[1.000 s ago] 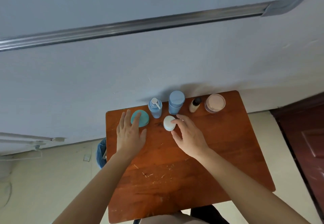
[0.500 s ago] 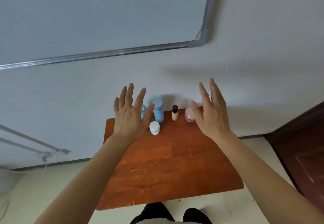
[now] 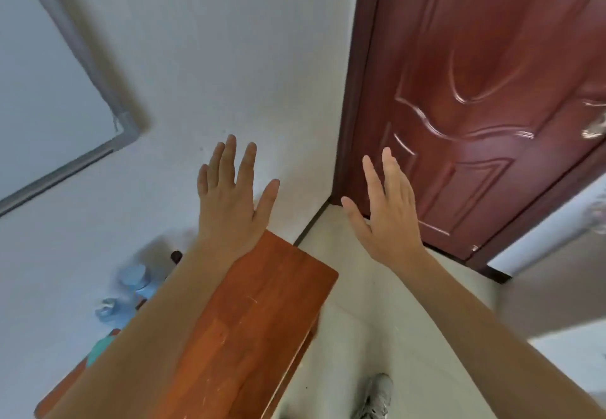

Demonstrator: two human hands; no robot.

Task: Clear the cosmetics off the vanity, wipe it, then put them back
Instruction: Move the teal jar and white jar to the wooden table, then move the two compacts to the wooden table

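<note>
Blue bottles point(image 3: 132, 279) stand blurred at the far edge of the tabletop point(image 3: 262, 303), likely light and slick, best gripped round the body. The left hand point(image 3: 229, 202) is above it and the right hand point(image 3: 387, 212) beside it, both spread and empty.

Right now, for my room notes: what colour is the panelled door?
The door is dark reddish-brown, best seen in the head view.

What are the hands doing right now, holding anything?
Left hand: open, fingers straight and spread, holding nothing, raised above the table's far end.
Right hand: open, fingers straight, holding nothing, raised in front of the door.
</note>
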